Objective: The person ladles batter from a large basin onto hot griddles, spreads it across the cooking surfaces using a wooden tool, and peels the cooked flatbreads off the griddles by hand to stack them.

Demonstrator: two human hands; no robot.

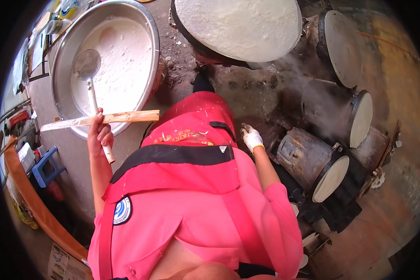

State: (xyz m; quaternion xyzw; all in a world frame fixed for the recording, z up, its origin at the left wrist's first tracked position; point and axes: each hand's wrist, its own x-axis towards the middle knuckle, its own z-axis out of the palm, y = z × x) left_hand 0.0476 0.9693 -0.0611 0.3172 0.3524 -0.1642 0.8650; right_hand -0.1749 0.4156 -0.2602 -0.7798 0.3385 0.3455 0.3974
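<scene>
Blue stool [49, 167] far left, on the floor. Metal basin [63, 60] of white batter [126, 65]; ladle [92, 95] scoop over it, likely so drips fall back in. Left hand [100, 133]: fingers curled tight around ladle handle plus flat wooden stick [135, 116], crossed, probably to carry both one-handed. Round griddle [189, 39] ahead, coated white, seemingly within easy reach of the basin. Right hand [252, 137], white-gloved, fingers loosely apart, nothing visible in them; glove probably against heat. Rusty drum [299, 151] just beside crowds that side; more pale-topped drums beyond, steam hazing them.
</scene>
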